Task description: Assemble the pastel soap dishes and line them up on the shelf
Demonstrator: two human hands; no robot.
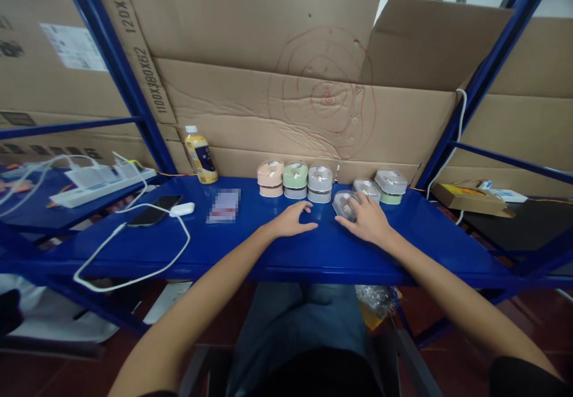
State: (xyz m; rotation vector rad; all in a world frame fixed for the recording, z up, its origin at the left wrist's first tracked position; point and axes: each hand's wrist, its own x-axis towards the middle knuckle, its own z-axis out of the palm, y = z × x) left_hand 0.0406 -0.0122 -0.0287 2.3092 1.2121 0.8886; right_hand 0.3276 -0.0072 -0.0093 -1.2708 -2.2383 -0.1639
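Along the back of the blue table (313, 254) stand stacked containers with clear lids: a peach stack (270, 179), a green-topped stack (295, 180) on a grey base, and a grey stack (319, 184). Further right are a grey container (367, 189) and a grey-topped stack (391, 186) with green below. My right hand (367, 219) has its fingers on a clear-lidded container (344, 205) in front of these. My left hand (292, 220) is in front of the left stacks, thumb and fingers apart, holding nothing.
A yellow bottle (201, 155) stands at the back left, near a blurred-out packet (224, 206). A phone (156, 211) and a looping white cable (134, 283) lie at the left. Blue posts flank the table, with cardboard (250, 98) behind it.
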